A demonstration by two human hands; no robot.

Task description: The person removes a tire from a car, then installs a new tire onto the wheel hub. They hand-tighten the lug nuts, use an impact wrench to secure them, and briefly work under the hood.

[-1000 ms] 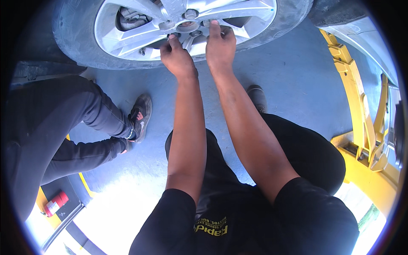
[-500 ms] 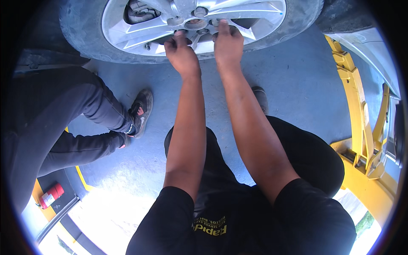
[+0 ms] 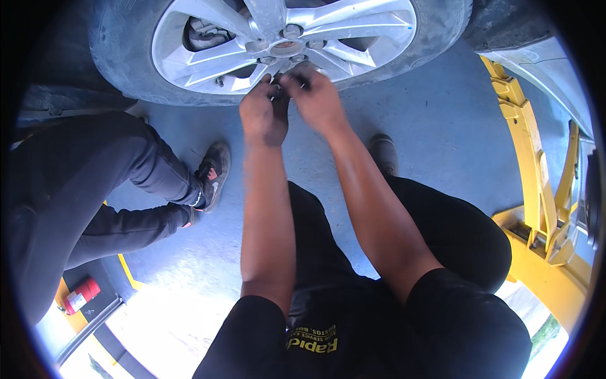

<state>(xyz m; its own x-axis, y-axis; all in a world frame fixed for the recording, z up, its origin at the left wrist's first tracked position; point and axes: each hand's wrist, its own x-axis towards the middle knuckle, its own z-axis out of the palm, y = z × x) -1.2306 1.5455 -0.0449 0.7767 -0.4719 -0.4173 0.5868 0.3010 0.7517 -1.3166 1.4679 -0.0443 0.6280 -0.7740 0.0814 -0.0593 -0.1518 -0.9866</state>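
Yellow lettering (image 3: 312,341) on black shirt (image 3: 391,335)

From my remote feed I count one wheel (image 3: 286,49), two bare hands (image 3: 262,115) (image 3: 319,104), three shoes (image 3: 216,177) (image 3: 191,216) (image 3: 383,155), one red extinguisher (image 3: 82,295).

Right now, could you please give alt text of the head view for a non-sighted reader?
The person's left hand and right hand are close together at a silver wheel with a dark tyre; blur hides what they hold, if anything. Another person's dark-trousered legs show at left, and a yellow metal frame at right.
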